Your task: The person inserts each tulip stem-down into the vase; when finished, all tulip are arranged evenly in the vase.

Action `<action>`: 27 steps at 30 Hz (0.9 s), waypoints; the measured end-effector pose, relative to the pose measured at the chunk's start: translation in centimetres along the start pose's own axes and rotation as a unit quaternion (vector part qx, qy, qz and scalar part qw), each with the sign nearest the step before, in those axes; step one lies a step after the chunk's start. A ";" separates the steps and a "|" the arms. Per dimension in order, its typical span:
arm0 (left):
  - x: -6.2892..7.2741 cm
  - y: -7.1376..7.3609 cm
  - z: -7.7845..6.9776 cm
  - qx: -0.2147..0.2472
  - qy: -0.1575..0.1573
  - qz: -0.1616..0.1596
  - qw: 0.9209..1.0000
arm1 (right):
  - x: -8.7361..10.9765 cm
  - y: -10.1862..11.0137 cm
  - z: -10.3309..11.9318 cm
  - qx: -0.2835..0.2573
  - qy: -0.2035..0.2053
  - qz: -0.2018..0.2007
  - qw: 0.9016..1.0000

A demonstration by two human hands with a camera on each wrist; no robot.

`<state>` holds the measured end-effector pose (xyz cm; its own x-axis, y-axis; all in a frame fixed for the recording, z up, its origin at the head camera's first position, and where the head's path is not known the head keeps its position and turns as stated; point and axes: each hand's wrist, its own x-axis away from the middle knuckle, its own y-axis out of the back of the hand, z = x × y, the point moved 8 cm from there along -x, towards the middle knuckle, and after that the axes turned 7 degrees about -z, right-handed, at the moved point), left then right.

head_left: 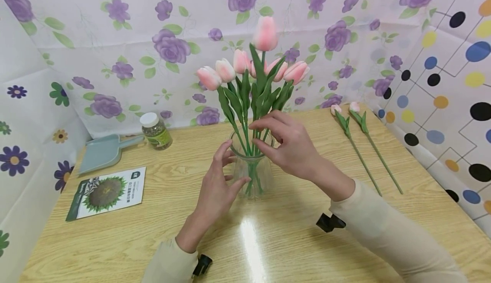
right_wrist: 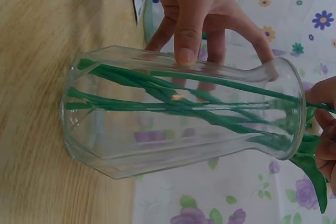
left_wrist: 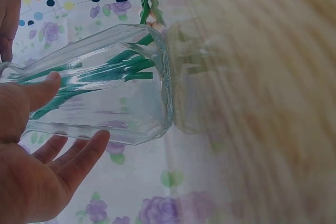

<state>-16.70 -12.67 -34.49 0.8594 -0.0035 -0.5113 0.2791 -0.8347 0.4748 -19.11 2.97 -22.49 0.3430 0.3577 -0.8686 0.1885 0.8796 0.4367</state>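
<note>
A clear glass vase stands upright on the table, with several pink artificial tulips in it. My left hand holds the vase body from the left, thumb on the near side and fingers around the far side. At the rim, my right hand pinches a green tulip stem between thumb and fingers. The lower end of that stem hangs inside the vase, above its base, in the right wrist view. One tulip head rises above the others. Leaves and fingers partly hide the stems at the mouth.
Two more tulips lie on the wooden table at the right. To the left are a blue-grey dustpan, a jar with a white lid and a seed packet. Patterned cloth borders the table.
</note>
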 end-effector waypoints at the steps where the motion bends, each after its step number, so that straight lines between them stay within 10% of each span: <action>1: 0.0 0.0 0.0 0.000 0.000 0.000 1.000 | 0.0 -0.2 0.1 -0.001 -0.001 0.004 1.000; 27: 0.1 0.1 0.0 -0.005 0.006 0.001 1.000 | 0.2 -2.2 -0.3 0.069 -0.075 0.144 0.984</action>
<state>-16.61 -12.74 -34.50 0.8655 0.0015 -0.5008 0.2812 -0.8290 0.4834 -19.72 1.16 -23.67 0.5305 0.5260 -0.6647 0.1834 0.6944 0.6959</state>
